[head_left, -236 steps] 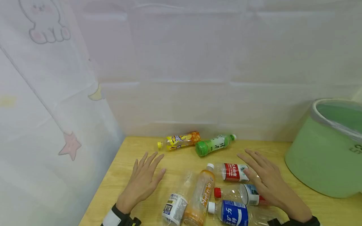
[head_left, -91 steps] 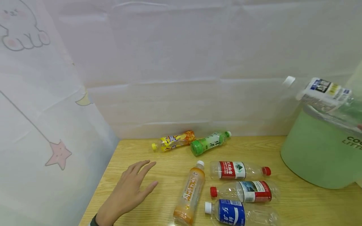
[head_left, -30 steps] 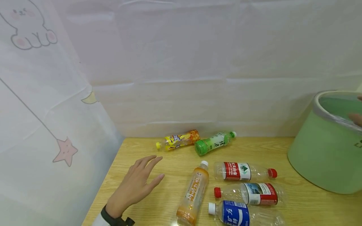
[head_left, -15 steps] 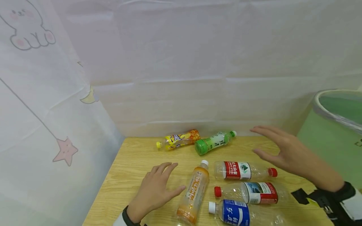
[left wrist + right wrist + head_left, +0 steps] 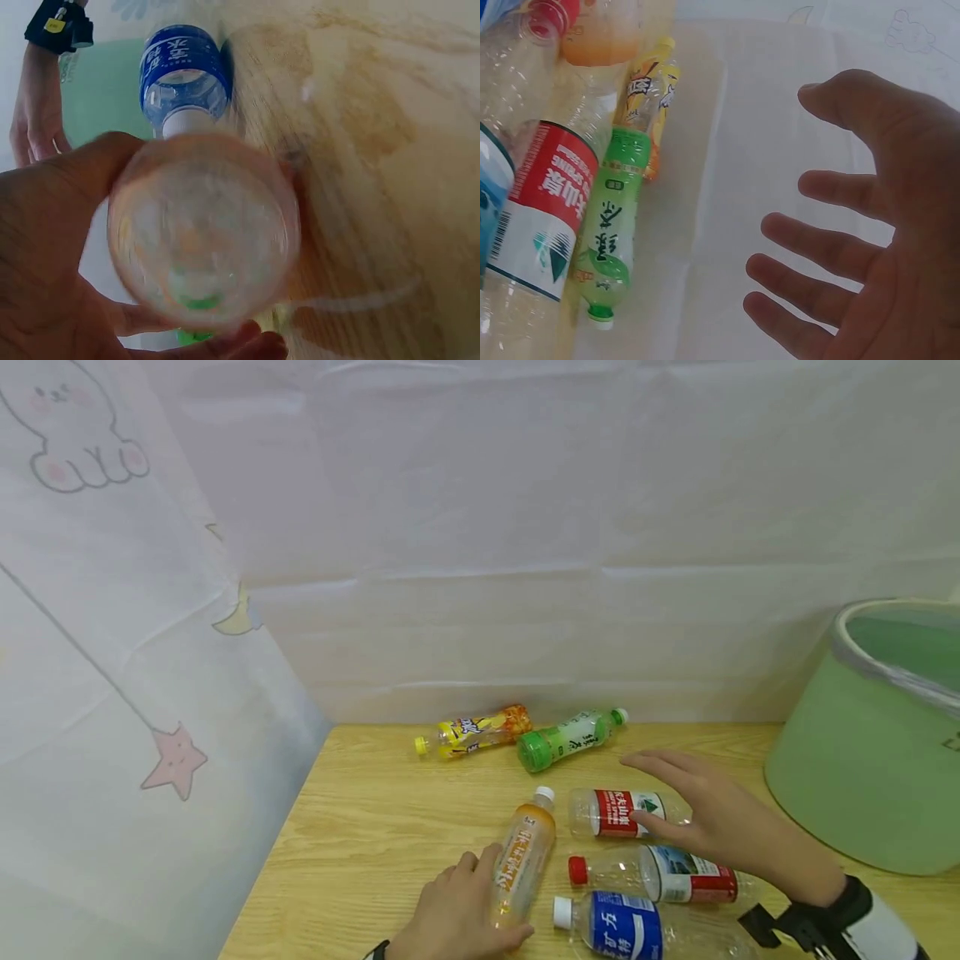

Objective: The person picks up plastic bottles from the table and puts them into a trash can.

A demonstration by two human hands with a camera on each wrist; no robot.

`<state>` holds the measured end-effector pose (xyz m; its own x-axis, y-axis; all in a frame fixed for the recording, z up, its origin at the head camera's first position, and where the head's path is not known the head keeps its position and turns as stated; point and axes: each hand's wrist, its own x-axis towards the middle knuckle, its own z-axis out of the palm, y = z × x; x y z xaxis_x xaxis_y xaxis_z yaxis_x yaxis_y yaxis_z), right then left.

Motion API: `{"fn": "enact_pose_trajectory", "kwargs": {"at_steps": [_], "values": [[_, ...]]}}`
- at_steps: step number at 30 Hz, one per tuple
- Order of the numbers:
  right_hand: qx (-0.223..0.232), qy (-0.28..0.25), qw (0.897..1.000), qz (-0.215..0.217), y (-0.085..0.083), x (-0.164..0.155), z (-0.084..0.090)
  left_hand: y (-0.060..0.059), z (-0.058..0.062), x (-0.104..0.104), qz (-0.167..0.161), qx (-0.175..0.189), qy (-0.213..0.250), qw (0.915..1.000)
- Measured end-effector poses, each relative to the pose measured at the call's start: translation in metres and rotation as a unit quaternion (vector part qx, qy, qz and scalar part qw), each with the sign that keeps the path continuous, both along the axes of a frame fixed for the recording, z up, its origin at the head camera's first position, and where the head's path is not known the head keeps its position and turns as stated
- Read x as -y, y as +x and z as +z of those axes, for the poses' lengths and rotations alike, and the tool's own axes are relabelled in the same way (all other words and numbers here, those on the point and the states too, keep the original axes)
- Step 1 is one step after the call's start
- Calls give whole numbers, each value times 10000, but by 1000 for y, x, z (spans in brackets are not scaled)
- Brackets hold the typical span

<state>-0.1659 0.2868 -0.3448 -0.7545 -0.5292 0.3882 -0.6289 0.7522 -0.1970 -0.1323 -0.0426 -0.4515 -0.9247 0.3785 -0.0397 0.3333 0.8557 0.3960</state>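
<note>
A light wooden table (image 5: 360, 827) stands against a pale plastic sheet (image 5: 525, 527), with a cartoon-printed curtain (image 5: 112, 652) hanging along its left edge. A green bin (image 5: 847, 777) sits at the right side. The left half of the tabletop is bare wood. Two bottles lie by the far edge: a yellow bottle (image 5: 474, 732) and a green tea bottle (image 5: 567, 741). Nearer, four bottles lie side by side. The left hand (image 5: 457, 918) curls round the base end of the orange drink bottle (image 5: 523, 856), thumb and fingers wrapping it in the left wrist view. The right hand (image 5: 712, 814) hovers, fingers spread and relaxed, holding nothing, over the red-labelled water bottle (image 5: 618, 812). A red-capped bottle (image 5: 660, 875) and a blue-labelled bottle (image 5: 622, 928) lie nearest.
</note>
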Motion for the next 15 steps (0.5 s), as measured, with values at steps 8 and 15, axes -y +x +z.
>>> {"fn": "enact_pose_trajectory", "kwargs": {"at_steps": [8, 15], "values": [[197, -42, 9998, 9, 3, 8, -20, 2, -4, 13, -218, -87, 440, 9988], [299, 182, 9993, 111, 3, 12, -39, -4, 5, 27, -146, -128, 682, 9975]]}}
